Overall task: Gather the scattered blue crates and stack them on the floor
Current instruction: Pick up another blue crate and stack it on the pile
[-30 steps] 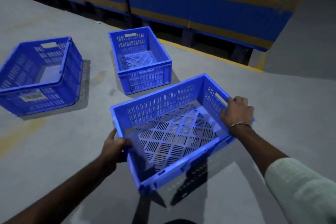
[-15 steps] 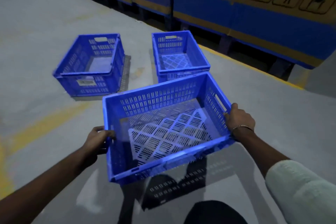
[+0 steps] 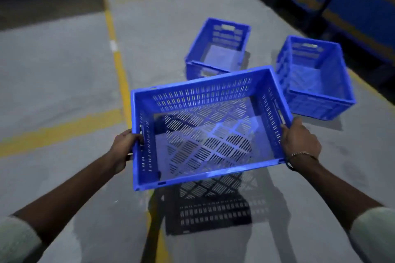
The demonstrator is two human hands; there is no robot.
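I hold an empty blue slotted crate (image 3: pixel 205 96) in the air above the grey floor, its shadow directly below it. My left hand (image 3: pixel 124 147) grips the handle of its left end wall. My right hand (image 3: pixel 300 141), with a thin bracelet at the wrist, grips the right end wall. Two more blue crates stand on the floor beyond it: one straight ahead (image 3: pixel 215 49), partly hidden by the held crate's far rim, and one to the right (image 3: pixel 316 79). Both are empty and upright.
A yellow painted line (image 3: pixel 116 53) runs along the concrete floor at the left, with a cross stripe (image 3: pixel 57 132) meeting it. Blue and brown cartons on pallets (image 3: pixel 352 4) line the upper right. Darker floor lies at the far left.
The view has swung left, so the two floor crates now sit up and to the right. The held crate stays in both hands, now more level and squarely in front of me.
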